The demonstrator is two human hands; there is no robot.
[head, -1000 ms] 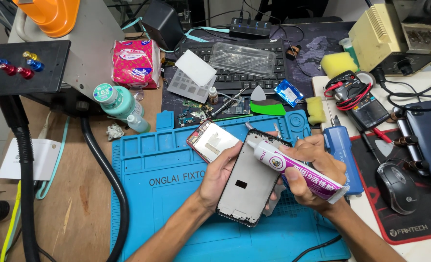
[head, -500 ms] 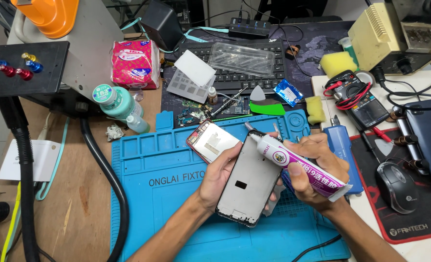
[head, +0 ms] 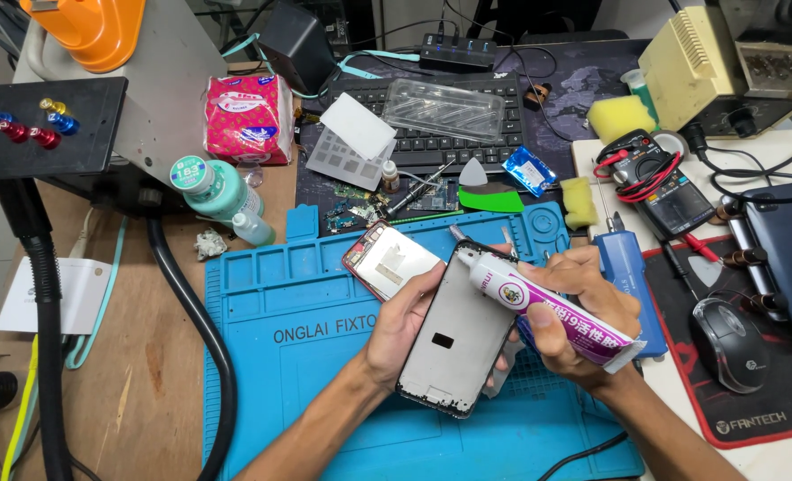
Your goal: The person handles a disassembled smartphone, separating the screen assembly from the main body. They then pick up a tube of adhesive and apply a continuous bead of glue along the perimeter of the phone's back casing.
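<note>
I've got the left hand (head: 405, 325) cupped under the phone frame (head: 457, 337), fingers wrapped round its edges, tilting it up so the top rim faces the nozzle. The right hand (head: 574, 312) has its fingers closed around the glue tube (head: 547, 307), tip resting just at the frame's upper corner, beyond my left fingertips. A second phone back (head: 389, 260) lies just past them. Beneath everything, a blue work mat (head: 280, 374) on a crowded bench, keyboard (head: 432, 142) further off
</note>
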